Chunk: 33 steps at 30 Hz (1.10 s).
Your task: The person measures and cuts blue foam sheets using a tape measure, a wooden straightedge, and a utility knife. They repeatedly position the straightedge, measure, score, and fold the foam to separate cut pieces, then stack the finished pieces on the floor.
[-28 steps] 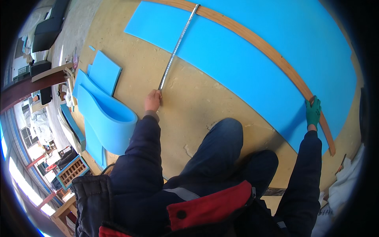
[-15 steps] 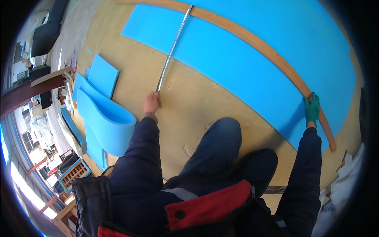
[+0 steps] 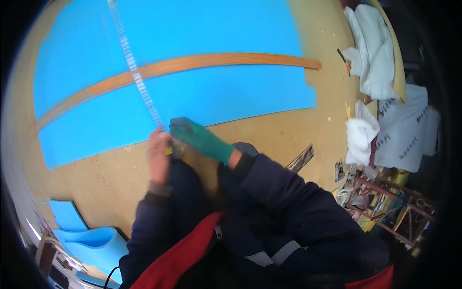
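Kneeling on a tan board floor (image 3: 269, 130) beside a large blue foam sheet (image 3: 216, 96).

Bare left hand (image 3: 159, 154) at the near edge of the blue foam sheet, closed around the near end of a long, thin, silvery metal ruler (image 3: 137, 77) with fine markings. Ruler running from that hand straight away across the blue foam sheet to its far edge, blurred along its length. Crossing, about midway over the sheet, a long curved strip of brown wood (image 3: 192, 65) that lies flat on the foam and spans it from its left edge to past its right edge.

Green-gloved right hand (image 3: 199, 137) just right of the left hand, also at the near edge of the blue foam sheet, fingers stretched toward the ruler's near end. Hands close together, nearly touching; impossible to tell whether the glove grips the ruler or merely rests beside it. Something small and yellow between the two hands, too blurred to make out.

Dark blue sleeves and a red jacket edge below the sheet, nearest the camera. Cut-off blue foam pieces (image 3: 91, 241) well beyond the sheet's near left corner. Crumpled white cloths and sacks (image 3: 380, 77) past the sheet's right edge, a small dark pencil-like tool (image 3: 342, 57) just beside them, and a rusty metal frame (image 3: 390, 202) farther toward the near right.
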Each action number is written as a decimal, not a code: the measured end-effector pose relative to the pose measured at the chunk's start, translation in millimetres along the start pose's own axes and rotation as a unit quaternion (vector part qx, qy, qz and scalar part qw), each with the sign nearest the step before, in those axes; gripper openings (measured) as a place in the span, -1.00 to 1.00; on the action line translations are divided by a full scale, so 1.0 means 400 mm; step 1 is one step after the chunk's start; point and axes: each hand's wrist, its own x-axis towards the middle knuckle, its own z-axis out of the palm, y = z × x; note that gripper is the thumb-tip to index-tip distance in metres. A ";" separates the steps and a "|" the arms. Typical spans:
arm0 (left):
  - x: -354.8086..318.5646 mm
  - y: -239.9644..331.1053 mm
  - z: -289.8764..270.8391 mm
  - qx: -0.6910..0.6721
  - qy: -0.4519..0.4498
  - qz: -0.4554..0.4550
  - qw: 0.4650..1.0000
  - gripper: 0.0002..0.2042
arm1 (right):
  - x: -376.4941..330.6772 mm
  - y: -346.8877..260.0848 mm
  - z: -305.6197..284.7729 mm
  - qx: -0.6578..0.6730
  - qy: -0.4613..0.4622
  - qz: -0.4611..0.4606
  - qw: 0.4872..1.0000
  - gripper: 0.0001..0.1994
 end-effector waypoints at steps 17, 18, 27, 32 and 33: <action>0.336 0.082 0.604 0.435 -0.109 0.243 0.860 -0.49 | -0.755 0.255 -0.570 0.115 0.346 0.193 0.911 -0.76; 0.380 0.086 0.564 0.513 -0.096 0.226 0.822 -0.41 | -0.797 0.284 -0.570 0.101 0.352 0.206 0.907 -0.77; 0.475 0.083 0.475 0.684 -0.083 0.140 0.711 -0.19 | -0.882 0.416 -0.521 0.182 0.390 0.260 0.865 -0.78; 0.488 0.072 0.467 0.690 -0.081 0.169 0.699 -0.21 | -0.886 0.462 -0.506 0.222 0.382 0.297 0.847 -0.78; 0.490 0.071 0.465 0.694 -0.085 0.158 0.698 -0.21 | -0.884 0.474 -0.502 0.218 0.385 0.285 0.850 -0.78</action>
